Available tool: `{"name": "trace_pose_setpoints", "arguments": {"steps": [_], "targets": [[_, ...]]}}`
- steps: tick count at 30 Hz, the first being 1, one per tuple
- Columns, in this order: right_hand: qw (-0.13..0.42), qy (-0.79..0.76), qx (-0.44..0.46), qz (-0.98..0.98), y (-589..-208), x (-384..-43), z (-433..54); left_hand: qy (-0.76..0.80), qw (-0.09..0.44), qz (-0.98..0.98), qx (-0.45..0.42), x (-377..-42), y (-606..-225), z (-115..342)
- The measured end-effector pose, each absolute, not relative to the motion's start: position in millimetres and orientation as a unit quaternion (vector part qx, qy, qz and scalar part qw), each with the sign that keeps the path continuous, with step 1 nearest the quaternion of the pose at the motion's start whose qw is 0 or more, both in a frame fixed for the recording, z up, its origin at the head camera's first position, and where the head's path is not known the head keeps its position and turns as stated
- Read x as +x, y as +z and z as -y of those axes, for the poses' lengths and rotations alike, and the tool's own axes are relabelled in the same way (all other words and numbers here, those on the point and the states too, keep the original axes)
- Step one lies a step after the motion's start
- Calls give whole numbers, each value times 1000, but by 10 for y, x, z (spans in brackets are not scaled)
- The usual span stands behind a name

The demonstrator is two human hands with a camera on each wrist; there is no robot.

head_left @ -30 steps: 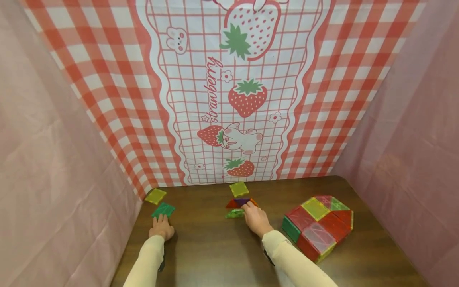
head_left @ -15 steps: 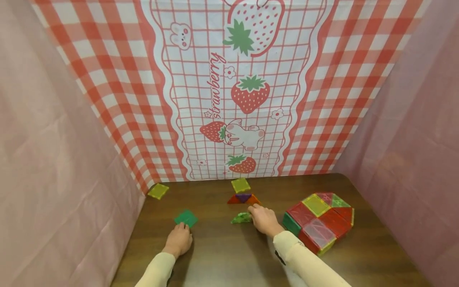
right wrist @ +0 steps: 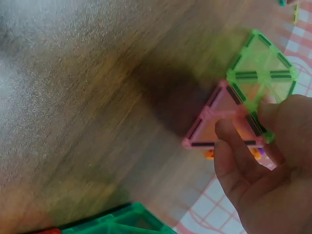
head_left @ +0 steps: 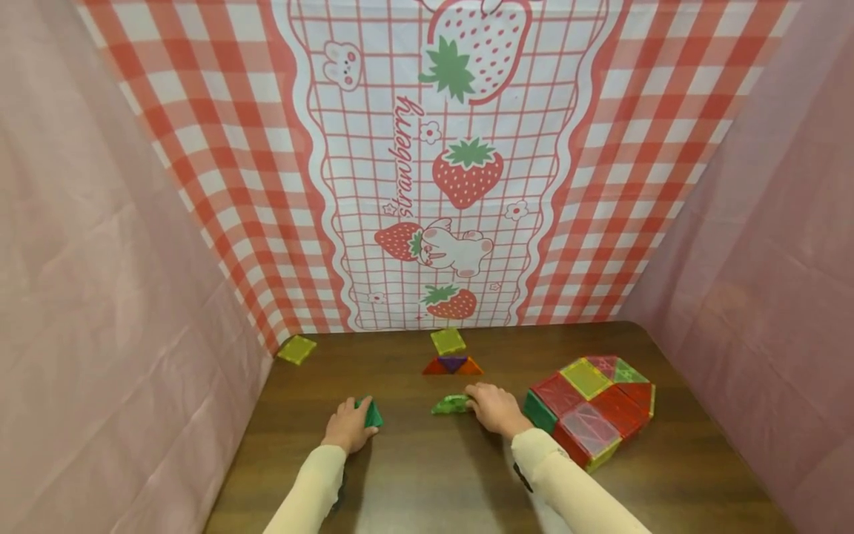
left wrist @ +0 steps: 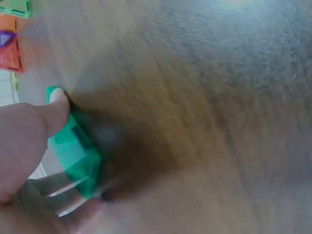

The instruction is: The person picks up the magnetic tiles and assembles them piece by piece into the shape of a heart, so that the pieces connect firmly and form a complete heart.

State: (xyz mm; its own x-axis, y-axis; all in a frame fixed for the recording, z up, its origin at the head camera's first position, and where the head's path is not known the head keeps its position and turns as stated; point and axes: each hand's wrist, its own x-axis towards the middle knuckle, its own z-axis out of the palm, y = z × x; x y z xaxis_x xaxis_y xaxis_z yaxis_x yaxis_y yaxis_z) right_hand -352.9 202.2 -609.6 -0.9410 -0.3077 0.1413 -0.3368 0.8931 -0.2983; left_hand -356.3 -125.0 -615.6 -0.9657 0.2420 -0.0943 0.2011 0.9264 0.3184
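Observation:
My left hand (head_left: 347,427) grips a dark green magnetic tile (head_left: 374,414), tilted up off the table at the centre-left. In the left wrist view the thumb lies at one end of the green tile (left wrist: 73,144) and the fingers at the other. Right of centre, my right hand (head_left: 497,410) pinches joined triangular magnetic tiles, seen edge-on as a light green piece (head_left: 450,405). The right wrist view shows light green triangles (right wrist: 262,75) by the thumb, with a pink triangle (right wrist: 222,109) under the fingers.
A row of red, purple and orange triangles (head_left: 453,365) lies behind the hands. One yellow square (head_left: 448,341) is at the back edge, another yellow square (head_left: 296,349) at the back left corner. A multicoloured tile structure (head_left: 590,406) stands right of the right hand.
The left hand has brought the green tile rightward from the left side and tilted it up. The right hand has drawn the light green piece slightly rightward, away from the red, purple and orange row.

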Motion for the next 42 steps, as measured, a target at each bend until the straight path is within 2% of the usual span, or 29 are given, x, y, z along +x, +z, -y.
{"name": "trace_pose_setpoints", "arguments": {"steps": [7, 11, 20, 30, 42], "targets": [[37, 155, 179, 971, -6127, -3360, -2041, 65, 29, -989, 130, -3566, -6182, 1170], [52, 144, 175, 972, -6155, -3324, -2050, 98, 15, -986, 133, -3592, -6242, 1109], [38, 148, 185, 971, -6126, -3284, -2074, 321, 49, -938, 122, -3579, -6234, 837], [50, 153, 197, 967, -6155, -3202, -2080, 350, 107, -905, 218, -3578, -6177, 566], [36, 151, 228, 961, -6139, -3126, -2016, 380, 126, -883, 245, -3547, -6093, 435]]}}
